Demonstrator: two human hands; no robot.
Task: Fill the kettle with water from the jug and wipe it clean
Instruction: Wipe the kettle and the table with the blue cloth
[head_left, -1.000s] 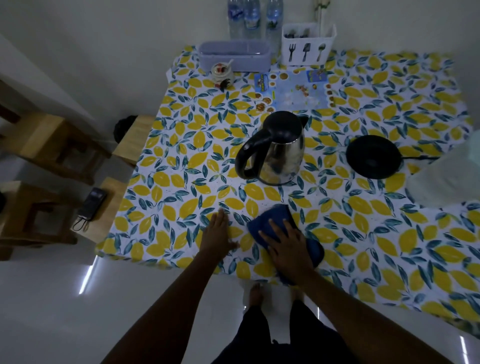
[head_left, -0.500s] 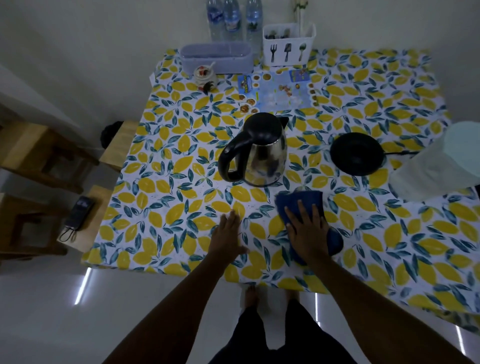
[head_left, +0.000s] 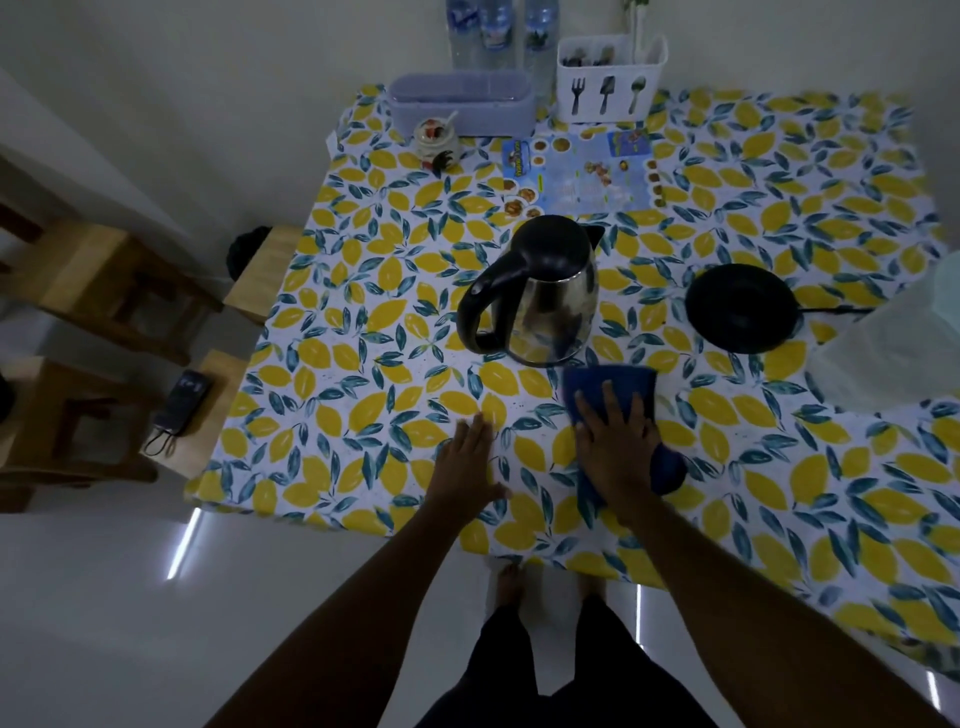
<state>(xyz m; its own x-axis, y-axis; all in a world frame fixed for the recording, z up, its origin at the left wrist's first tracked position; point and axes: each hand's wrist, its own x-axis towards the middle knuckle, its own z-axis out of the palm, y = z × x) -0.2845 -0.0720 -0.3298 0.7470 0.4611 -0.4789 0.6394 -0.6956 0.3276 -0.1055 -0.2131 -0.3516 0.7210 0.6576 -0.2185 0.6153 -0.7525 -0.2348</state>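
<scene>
A steel kettle with a black lid and black handle stands upright in the middle of the lemon-print table, lid closed. Just in front of it lies a blue cloth, flat on the tablecloth. My right hand presses down on the cloth with fingers spread, its far edge almost touching the kettle's base. My left hand rests flat and open on the tablecloth, left of the cloth. The black kettle base sits to the right with its cord. A pale translucent jug is partly cut off at the right edge.
At the back stand water bottles, a lilac box, a white cutlery holder, a small jar and a printed menu sheet. Wooden stools stand left of the table, one holding a phone.
My right hand slid the blue cloth across the table, away from me and to the right, up toward the kettle's base. My left hand stayed flat on the tablecloth.
</scene>
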